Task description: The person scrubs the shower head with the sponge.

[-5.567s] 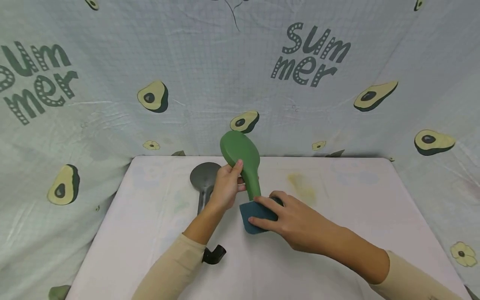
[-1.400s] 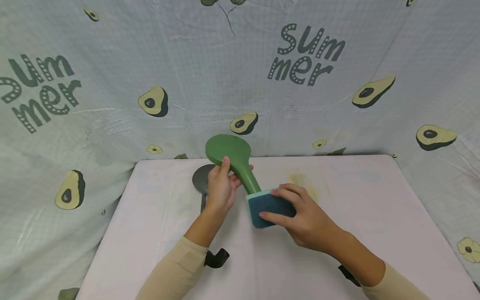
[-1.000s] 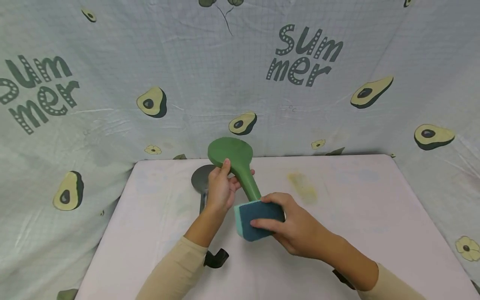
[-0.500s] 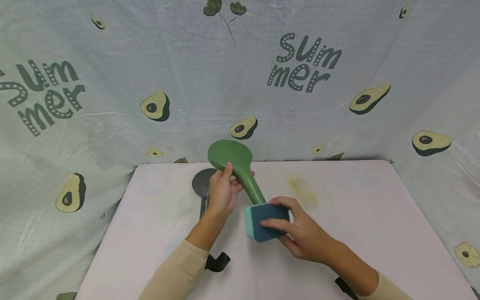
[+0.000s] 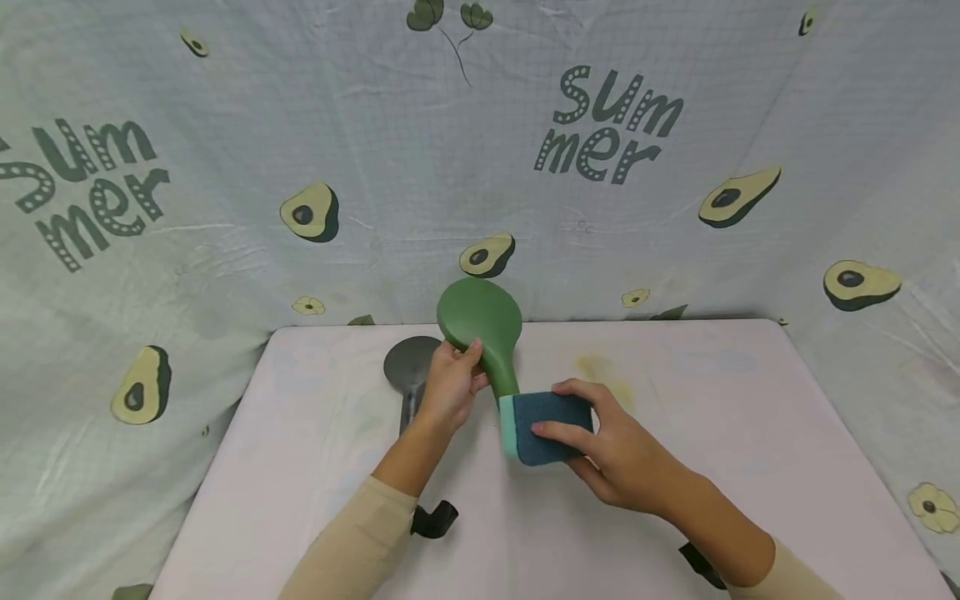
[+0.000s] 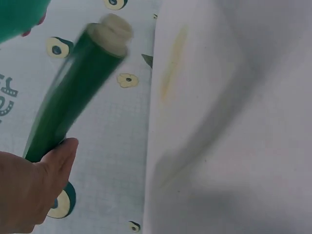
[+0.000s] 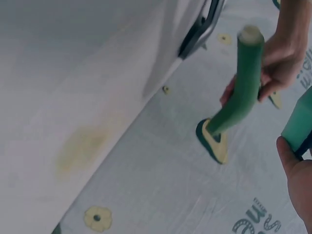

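Note:
My left hand (image 5: 450, 387) grips a green shower head (image 5: 480, 312) near its neck, thumb on the front, and holds it above the table. Its round head points up and its thick handle slants down toward me. In the left wrist view the handle's end (image 6: 114, 36) shows a pale insert. My right hand (image 5: 618, 450) pinches a sponge (image 5: 551, 429), dark blue on one face and mint on the other. The sponge overlaps the lower handle in the head view; in the right wrist view a gap separates the mint side (image 7: 298, 127) from the handle (image 7: 246, 78).
On the white-covered table (image 5: 315, 500) lies a grey shower head (image 5: 408, 364), partly hidden behind my left arm. A black elbow-shaped piece (image 5: 435, 521) shows beside the left sleeve, and another black piece (image 5: 701, 565) under my right forearm. A patterned cloth (image 5: 420, 167) hangs behind.
The green shower head has shifted right and turned more upright. The sponge has tilted and moved slightly up and right; earlier it was at the handle's lower end too.

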`<state>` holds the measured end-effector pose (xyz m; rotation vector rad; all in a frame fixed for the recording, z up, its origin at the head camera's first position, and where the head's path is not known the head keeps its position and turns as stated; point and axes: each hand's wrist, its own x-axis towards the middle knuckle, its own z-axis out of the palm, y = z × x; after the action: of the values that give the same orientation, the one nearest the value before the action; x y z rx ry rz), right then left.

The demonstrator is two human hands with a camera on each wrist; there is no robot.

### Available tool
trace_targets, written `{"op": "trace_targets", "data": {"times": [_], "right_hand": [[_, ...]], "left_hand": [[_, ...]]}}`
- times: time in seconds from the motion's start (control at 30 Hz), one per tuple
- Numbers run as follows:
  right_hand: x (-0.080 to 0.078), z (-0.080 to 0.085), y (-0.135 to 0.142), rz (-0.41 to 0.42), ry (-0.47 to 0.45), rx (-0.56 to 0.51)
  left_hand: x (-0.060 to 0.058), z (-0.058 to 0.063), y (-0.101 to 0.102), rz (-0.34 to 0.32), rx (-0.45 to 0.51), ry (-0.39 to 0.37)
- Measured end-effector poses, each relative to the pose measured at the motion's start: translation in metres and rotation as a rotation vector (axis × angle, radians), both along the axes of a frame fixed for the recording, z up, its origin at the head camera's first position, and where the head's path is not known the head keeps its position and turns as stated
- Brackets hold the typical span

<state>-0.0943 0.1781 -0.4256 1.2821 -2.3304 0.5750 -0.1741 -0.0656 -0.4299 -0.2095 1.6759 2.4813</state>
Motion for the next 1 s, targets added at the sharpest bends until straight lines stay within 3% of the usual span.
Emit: {"op": "trace_targets", "data": {"times": [0.23,0.47,0.63,1.0], "right_hand": [[-0.014,0.0,0.025,-0.082,-0.118,0.018],[-0.023,-0.007,0.048,-0.16,-0.243,-0.017],[-0.025,-0.011,0.061,-0.195,-0.35,-0.035],[-0.026,-0.017,0.079,-0.291,-0.347,-0.017]], "left_hand": [[-0.011,-0.024,0.005,-0.042,-0.044,-0.047],[-0.013,-0.043,0.014,-0.068,-0.154,-0.146],[-0.014,-0.054,0.02,-0.076,-0.22,-0.168],[-0.014,-0.071,0.038,-0.17,-0.261,-0.173]]}}
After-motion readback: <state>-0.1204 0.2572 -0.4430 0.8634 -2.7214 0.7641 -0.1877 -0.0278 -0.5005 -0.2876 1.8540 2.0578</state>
